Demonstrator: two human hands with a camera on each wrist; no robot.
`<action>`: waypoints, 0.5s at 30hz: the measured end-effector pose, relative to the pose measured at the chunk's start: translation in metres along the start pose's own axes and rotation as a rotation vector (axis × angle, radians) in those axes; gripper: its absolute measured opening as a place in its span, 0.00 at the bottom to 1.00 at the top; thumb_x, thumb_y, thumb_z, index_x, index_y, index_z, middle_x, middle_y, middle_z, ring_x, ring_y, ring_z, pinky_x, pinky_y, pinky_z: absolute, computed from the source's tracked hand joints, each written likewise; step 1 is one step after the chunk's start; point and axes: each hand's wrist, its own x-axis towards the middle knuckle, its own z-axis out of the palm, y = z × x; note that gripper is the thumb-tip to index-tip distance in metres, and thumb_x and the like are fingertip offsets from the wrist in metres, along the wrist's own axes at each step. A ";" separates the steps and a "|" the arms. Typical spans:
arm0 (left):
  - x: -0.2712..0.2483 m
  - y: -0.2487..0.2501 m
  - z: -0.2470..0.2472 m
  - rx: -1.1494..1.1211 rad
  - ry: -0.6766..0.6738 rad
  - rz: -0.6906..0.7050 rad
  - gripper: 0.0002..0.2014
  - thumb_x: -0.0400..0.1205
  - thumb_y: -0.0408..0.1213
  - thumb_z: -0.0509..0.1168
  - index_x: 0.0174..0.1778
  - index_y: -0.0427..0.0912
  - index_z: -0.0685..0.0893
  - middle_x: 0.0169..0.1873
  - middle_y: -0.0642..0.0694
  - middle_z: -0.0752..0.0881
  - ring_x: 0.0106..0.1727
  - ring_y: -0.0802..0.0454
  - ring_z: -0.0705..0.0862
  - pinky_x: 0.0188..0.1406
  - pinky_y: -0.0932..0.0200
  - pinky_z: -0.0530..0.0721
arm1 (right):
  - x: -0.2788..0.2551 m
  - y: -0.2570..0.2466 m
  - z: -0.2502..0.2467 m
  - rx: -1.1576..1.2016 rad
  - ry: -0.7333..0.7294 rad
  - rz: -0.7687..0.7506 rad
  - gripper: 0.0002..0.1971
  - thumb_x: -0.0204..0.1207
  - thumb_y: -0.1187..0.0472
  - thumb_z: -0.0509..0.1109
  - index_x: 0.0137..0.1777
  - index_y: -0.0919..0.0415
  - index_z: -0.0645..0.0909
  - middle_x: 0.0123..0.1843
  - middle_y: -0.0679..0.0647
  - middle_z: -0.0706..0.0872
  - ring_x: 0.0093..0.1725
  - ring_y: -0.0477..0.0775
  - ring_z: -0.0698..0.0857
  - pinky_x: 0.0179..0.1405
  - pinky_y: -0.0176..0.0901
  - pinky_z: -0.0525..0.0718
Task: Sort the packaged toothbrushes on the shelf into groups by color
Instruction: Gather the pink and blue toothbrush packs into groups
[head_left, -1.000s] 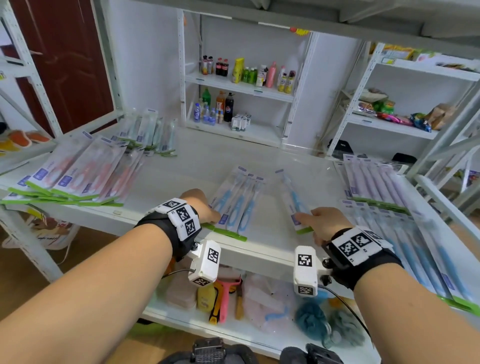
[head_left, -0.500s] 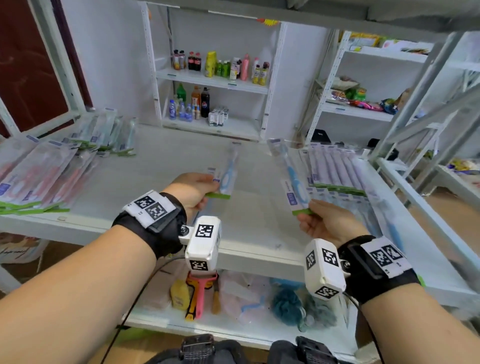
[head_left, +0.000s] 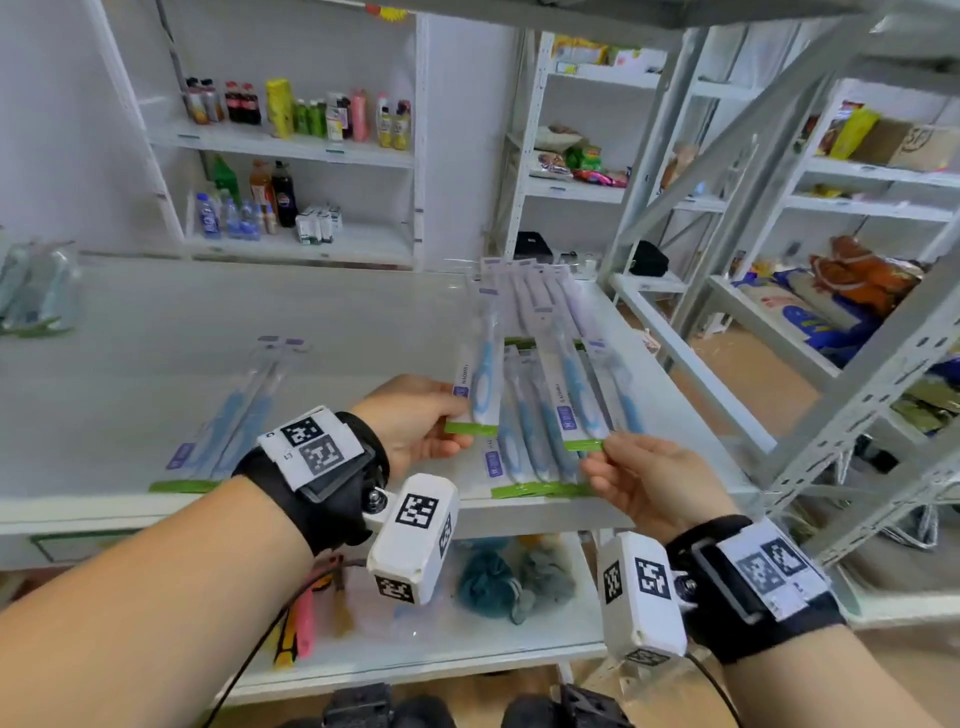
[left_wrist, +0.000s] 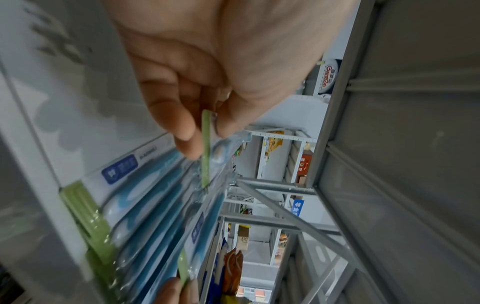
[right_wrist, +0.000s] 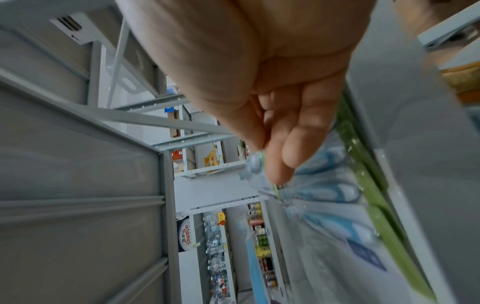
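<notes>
My left hand (head_left: 415, 431) pinches the green bottom edge of a packaged blue toothbrush (head_left: 480, 374), lifted above the white shelf (head_left: 156, 338). My right hand (head_left: 639, 478) pinches another packaged blue toothbrush (head_left: 571, 384) the same way. Both packs hover over a row of blue toothbrush packs (head_left: 524, 447) lying at the shelf's front right. In the left wrist view thumb and finger clamp the green strip (left_wrist: 206, 148); the right wrist view shows fingertips (right_wrist: 278, 166) on the clear pack. Behind lies a purple group (head_left: 540, 296). Two blue packs (head_left: 234, 415) stay at the left.
A greenish group of packs (head_left: 36, 291) lies at the far left. Grey shelf uprights (head_left: 665, 150) rise close on the right. Below are sponges (head_left: 488, 577) and tools on a lower shelf. Drinks stand on the back shelves (head_left: 291, 150).
Both hands picked a blue pack up off the shelf middle and carried it right, over the blue row. My view has swung right with them.
</notes>
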 end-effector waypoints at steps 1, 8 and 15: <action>0.001 -0.001 0.007 0.005 -0.018 -0.007 0.06 0.82 0.26 0.61 0.41 0.36 0.81 0.21 0.44 0.84 0.18 0.56 0.83 0.13 0.68 0.79 | 0.000 0.000 -0.006 0.005 0.008 0.004 0.04 0.80 0.69 0.64 0.46 0.70 0.78 0.27 0.60 0.88 0.24 0.49 0.87 0.22 0.35 0.85; 0.005 -0.006 0.050 0.058 -0.139 -0.026 0.05 0.83 0.26 0.60 0.42 0.36 0.79 0.33 0.38 0.83 0.20 0.56 0.85 0.17 0.68 0.82 | -0.004 0.006 -0.031 0.048 0.051 -0.010 0.04 0.80 0.70 0.64 0.49 0.73 0.78 0.28 0.61 0.88 0.25 0.50 0.88 0.22 0.35 0.85; 0.007 -0.010 0.081 0.096 -0.209 -0.082 0.08 0.83 0.24 0.57 0.43 0.37 0.79 0.37 0.37 0.86 0.24 0.53 0.88 0.21 0.67 0.85 | -0.003 0.007 -0.043 0.038 0.071 0.005 0.03 0.80 0.71 0.64 0.48 0.72 0.78 0.28 0.61 0.88 0.25 0.50 0.88 0.23 0.36 0.86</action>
